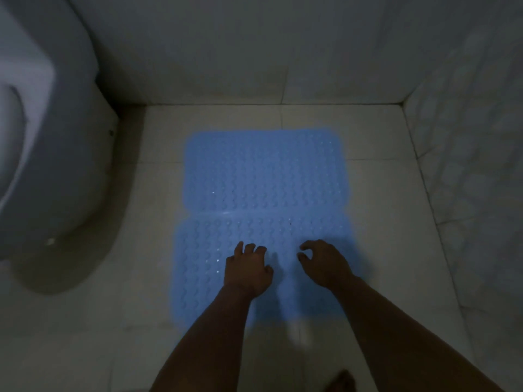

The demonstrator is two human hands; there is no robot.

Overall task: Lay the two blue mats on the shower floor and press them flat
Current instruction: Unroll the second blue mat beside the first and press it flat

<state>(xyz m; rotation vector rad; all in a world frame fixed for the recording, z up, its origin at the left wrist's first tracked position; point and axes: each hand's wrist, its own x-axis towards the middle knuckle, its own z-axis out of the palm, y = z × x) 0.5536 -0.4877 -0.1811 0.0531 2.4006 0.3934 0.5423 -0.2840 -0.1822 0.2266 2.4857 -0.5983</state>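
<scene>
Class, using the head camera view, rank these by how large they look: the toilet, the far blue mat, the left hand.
1. toilet, cut off by the frame
2. far blue mat
3. left hand, though it is nearer the camera

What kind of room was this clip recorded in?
Most likely a small tiled bathroom. A white toilet stands at the left, pale tiles cover the floor and walls, and two blue bumpy bath mats lie end to end, with the left hand and right hand over the nearer one.
</scene>
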